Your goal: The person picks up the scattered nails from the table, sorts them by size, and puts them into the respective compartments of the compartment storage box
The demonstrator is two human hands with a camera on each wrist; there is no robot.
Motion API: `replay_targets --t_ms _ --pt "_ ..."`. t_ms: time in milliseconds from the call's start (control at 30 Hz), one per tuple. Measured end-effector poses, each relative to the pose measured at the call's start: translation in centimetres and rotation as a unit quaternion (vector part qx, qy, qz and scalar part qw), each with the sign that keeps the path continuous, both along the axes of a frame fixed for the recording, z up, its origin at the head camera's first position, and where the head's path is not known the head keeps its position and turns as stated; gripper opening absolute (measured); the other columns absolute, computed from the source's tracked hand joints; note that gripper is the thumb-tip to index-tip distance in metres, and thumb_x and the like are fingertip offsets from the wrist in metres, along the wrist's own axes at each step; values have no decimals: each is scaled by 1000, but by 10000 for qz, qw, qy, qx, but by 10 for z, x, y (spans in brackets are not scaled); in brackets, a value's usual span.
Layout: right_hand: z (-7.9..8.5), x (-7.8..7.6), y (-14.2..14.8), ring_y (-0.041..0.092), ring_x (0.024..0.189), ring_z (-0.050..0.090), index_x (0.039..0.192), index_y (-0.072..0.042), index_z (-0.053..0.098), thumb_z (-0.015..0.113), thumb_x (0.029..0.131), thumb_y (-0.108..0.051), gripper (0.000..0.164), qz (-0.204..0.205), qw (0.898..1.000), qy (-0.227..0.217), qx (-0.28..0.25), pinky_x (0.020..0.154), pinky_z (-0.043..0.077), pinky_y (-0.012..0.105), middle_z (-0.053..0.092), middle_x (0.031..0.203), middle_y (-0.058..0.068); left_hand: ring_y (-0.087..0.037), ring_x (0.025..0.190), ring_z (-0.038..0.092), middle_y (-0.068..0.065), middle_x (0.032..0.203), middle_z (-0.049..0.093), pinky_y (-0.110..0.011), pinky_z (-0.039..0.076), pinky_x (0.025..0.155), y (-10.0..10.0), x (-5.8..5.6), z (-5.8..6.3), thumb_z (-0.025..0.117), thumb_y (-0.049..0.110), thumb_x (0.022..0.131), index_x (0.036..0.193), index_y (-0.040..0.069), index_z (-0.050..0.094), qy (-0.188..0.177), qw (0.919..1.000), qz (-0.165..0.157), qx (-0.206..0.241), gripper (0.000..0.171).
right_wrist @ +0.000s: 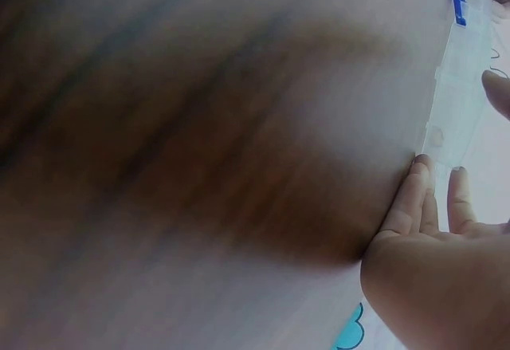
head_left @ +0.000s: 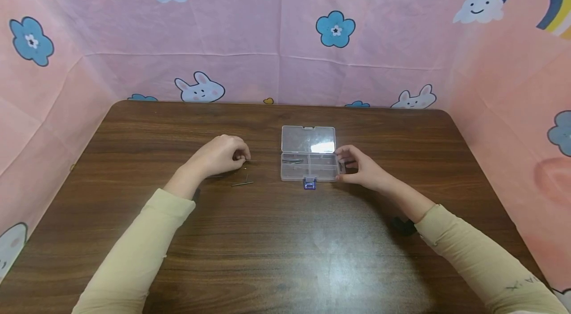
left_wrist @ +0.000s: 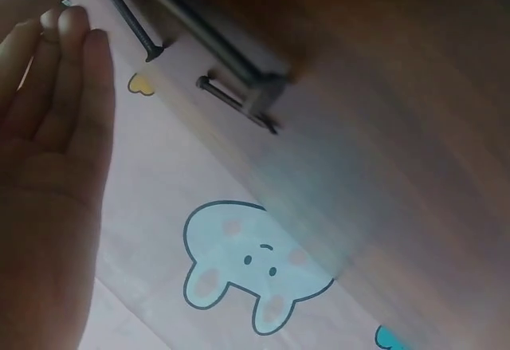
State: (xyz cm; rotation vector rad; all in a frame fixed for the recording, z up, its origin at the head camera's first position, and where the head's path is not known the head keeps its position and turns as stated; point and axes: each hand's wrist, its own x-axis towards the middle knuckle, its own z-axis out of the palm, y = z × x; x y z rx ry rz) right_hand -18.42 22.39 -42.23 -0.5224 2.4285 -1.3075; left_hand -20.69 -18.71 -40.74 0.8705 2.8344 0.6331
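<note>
In the head view my left hand (head_left: pixel 221 155) is low over the table, thumb and index fingertips brought close together. A dark speck shows at the tips; whether they pinch it I cannot tell. Dark metal nails lie by this hand, one long nail (head_left: pixel 242 183) just in front of it. The left wrist view shows a thick nail (left_wrist: pixel 199 31) and a short nail (left_wrist: pixel 235 101) up close. My right hand (head_left: pixel 363 170) grips the right end of a clear plastic compartment box (head_left: pixel 323 174), thumb at the front corner, fingers behind. Several nails (head_left: pixel 292 161) lie in its left back compartment.
The box's lid (head_left: pixel 296 139) is flipped back onto the wooden table (head_left: pixel 267 244). A blue latch (head_left: pixel 310 184) sticks out at the box's front. A pink patterned cloth (head_left: pixel 250 31) hangs behind the table and on both sides.
</note>
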Motion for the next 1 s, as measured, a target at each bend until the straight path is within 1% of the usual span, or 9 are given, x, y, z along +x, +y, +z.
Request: replay_targets --t_ms 133,300,367,567,767,833,1000 --pt "-1 0 0 42 131 53 143 4 47 78 89 -2 62 -2 10000 -16 -19 119 41 62 54 137 27 -16 81 62 -3 97 77 -34 54 77 6 0 1 72 -2 93 96 10 80 334 9994 -33 97 15" --pt "-1 -1 0 43 132 53 142 4 47 78 89 -2 62 12 10000 3 -3 119 41 63 55 138 27 -17 81 65 -4 97 78 -35 56 76 17 1 5 71 -2 92 96 9 80 828 9962 -176 221 15" --pt "-1 -1 0 43 132 53 143 4 47 78 89 -2 62 14 10000 -3 -4 119 41 63 54 138 27 -17 81 66 -4 97 78 -35 57 76 22 0 6 71 -2 92 95 8 80 927 9951 -230 260 14" --pt "-1 -1 0 44 132 53 143 4 47 78 90 -3 62 18 10000 -10 -6 119 41 63 55 138 28 -16 81 64 -3 95 77 -33 57 77 37 -1 7 73 -1 92 96 8 80 904 9949 -285 356 12" --pt "-2 -1 1 43 132 53 143 3 47 78 90 -2 62 23 10000 -34 -35 119 41 63 54 139 27 -16 81 65 -4 97 78 -33 58 77 50 -3 7 71 -1 92 96 7 80 959 9933 -413 491 13" --pt "-2 -1 1 43 132 53 143 3 47 78 89 -2 62 20 10000 -34 -45 119 41 63 54 139 27 -16 82 67 -4 98 78 -34 59 78 55 -3 7 70 -2 92 96 7 80 988 9928 -448 511 14" --pt "-2 -1 1 43 132 53 143 4 46 78 90 -2 62 31 10000 -16 -18 119 41 63 54 139 27 -19 92 73 -3 99 80 -36 61 87 66 -4 6 71 -1 93 97 8 81 1045 9914 -565 540 14"
